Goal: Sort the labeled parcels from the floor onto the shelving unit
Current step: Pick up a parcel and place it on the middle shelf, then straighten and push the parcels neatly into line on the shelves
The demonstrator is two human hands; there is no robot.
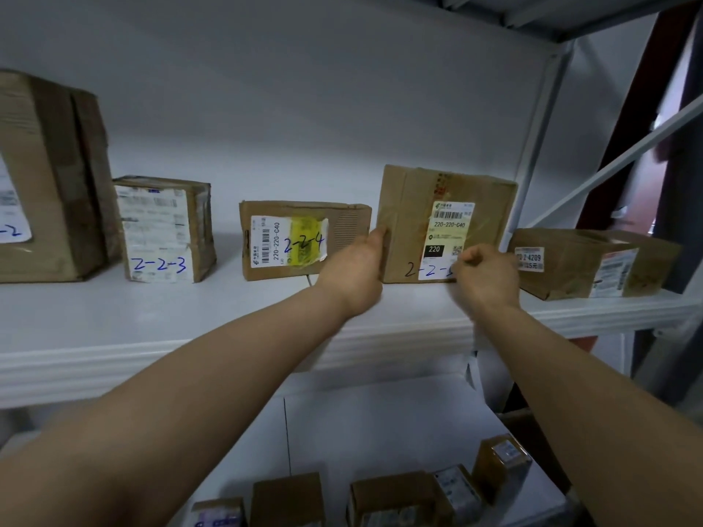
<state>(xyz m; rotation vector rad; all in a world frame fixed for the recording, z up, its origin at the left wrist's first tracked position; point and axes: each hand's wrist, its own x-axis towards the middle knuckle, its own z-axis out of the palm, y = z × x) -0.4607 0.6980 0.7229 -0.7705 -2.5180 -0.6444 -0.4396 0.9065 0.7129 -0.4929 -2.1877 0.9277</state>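
A brown cardboard parcel [414, 222] with a white shipping label and blue handwriting "2-2-" stands upright on the white shelf board [190, 336]. My left hand [353, 268] grips its left edge, thumb on the front. My right hand [487, 279] is curled into a fist against the parcel's lower front and covers the end of the handwritten number. Nothing shows inside that fist.
To the left on the same board stand parcel 2-2-4 [304, 239], parcel 2-2-3 [163, 230] and a large box [45, 176]. A flat parcel [582, 260] lies to the right, past the shelf upright [540, 146]. Several small parcels [392, 500] sit on the shelf below.
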